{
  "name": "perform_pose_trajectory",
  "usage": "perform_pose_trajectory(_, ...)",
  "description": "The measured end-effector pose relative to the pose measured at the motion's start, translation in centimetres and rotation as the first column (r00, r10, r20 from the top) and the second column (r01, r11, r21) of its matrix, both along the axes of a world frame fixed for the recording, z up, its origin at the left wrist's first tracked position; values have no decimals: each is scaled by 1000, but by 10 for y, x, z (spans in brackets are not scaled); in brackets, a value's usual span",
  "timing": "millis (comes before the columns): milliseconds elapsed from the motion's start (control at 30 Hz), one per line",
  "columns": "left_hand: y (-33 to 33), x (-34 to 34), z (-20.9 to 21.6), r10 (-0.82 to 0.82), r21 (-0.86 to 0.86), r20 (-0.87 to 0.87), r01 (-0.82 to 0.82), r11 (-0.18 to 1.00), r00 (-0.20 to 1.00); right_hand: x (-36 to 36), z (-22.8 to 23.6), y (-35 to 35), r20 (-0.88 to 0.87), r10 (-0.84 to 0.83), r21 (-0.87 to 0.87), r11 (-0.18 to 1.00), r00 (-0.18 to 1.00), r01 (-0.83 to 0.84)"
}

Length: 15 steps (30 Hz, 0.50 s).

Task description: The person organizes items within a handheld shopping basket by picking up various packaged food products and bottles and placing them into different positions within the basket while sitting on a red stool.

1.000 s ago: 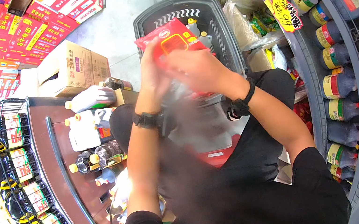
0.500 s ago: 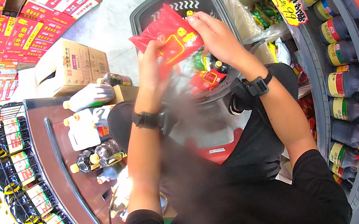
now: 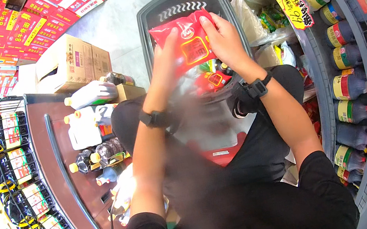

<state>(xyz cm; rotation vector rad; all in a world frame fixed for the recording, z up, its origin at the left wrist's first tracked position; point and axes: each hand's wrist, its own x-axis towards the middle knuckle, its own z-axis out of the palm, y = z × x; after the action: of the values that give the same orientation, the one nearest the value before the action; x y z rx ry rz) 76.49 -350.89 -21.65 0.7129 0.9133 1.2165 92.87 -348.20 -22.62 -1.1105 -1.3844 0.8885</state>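
— Hands first: what have they got?

— Both of mine are closed on one red packet (image 3: 187, 41). My left hand (image 3: 166, 61) grips its left edge, fingers curled over the front, and my right hand (image 3: 224, 39) pinches the right edge, thumb on the face of it.

— Where does the packet sit?

— Up in the air, tilted a little, right over the dark grey shopping basket (image 3: 148, 18) on the floor in front of my knees. It is not touching the basket.

— Anything in the basket already?

— Another red packet (image 3: 209, 82) lies below my wrists, with some green and yellow packaging beside it; I cannot make out more than that.

— And around you?

— Shelves of dark bottles (image 3: 344, 58) curve along my right. On my left, a brown rack with white jugs (image 3: 83, 127) and smaller bottles (image 3: 102, 152). A cardboard box (image 3: 68, 61) stands on the floor further left, near stacked red cartons (image 3: 28, 29).

— Wrists?

— Black bands on both.
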Motion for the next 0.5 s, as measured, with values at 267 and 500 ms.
perform_pose_trajectory(267, 5, -4, -8, 106, 64, -220, -94, 993, 970, -5, 3, -4, 2, 2, -128, 992, 1000, -2)
perform_pose_trajectory(500, 6, -9, -22, 232, 221, -311, -167, 961, 921, -8, -3, -1, -386, 154, -338, 894, 909, -295)
